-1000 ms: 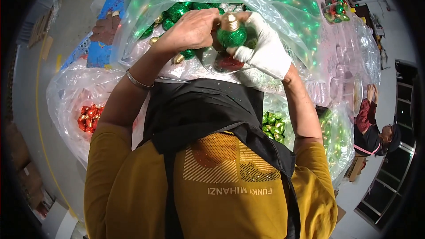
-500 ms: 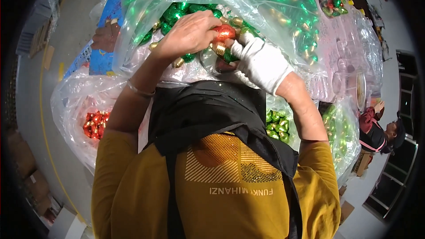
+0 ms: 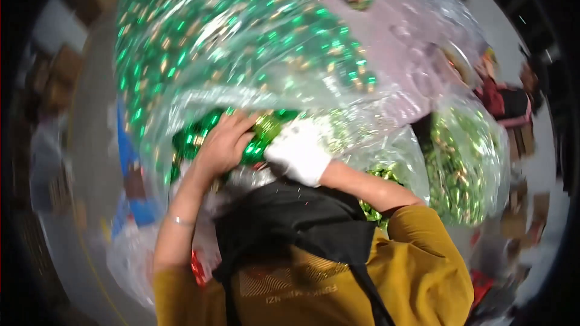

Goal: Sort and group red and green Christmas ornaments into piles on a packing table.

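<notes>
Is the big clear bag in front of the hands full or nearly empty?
Full. The clear plastic bag bulges with shiny green and gold ornaments across most of its width. The picture is blurred, so I cannot tell whether its mouth is open.

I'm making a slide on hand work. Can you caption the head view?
Bare left hand and white-gloved right hand grip a shiny green ornament over a clear bag of green ornaments.

A shiny green ornament [image 3: 261, 143] with a gold cap at its upper end sat tilted between the two hands, pressed against the right side of the bare left hand [image 3: 222, 145] and just left of the white-gloved right hand [image 3: 297, 152]. Motion blur hid its exact shape. Beyond the fingers, a clear plastic bag [image 3: 199, 93] bulged with many like green-and-gold ornaments [image 3: 192, 139].
</notes>
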The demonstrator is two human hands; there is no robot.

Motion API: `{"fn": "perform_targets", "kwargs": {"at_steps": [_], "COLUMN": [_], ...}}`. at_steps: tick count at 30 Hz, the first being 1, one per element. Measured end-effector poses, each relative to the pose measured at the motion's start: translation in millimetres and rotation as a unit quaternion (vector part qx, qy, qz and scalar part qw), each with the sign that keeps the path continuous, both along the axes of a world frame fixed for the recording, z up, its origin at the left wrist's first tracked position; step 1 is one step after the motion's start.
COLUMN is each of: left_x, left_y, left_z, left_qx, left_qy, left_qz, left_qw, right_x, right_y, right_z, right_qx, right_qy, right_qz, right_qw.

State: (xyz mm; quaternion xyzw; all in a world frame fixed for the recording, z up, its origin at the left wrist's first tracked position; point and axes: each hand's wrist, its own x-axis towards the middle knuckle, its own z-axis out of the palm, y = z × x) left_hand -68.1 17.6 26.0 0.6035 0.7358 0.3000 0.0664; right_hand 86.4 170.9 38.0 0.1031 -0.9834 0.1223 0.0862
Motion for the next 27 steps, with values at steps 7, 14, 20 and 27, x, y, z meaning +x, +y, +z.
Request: {"fn": "perform_targets", "kwargs": {"at_steps": [7, 14, 20, 27], "left_x": [45.0, 32.2, 13.2, 7.3], "left_y": [9.7, -71.7, -129.2, -84.2], "left_z": [49.7, 63.0, 11.5, -10.5], "left_qx": [0.061, 0.165, 0.117, -0.048], "left_qy": [0.012, 0.005, -0.091, -0.052], "left_qz": [0.021, 0.276, 0.422, 0.411], "left_qw": [0.998, 0.947, 0.894, 0.909], "right_x": [60.5, 116.7, 39.1, -110.9], "right_y": [48.0, 147.1, 313.9, 431.9], "right_z": [39.0, 138.1, 72.2, -12.3], "right_qx": [-0.096, -0.059, 0.060, 0.064], "right_qy": [-0.044, 0.105, 0.122, 0.105], "right_qz": [0.024, -0.219, -0.408, -0.483], "right_qw": [0.994, 0.968, 0.903, 0.867]}}
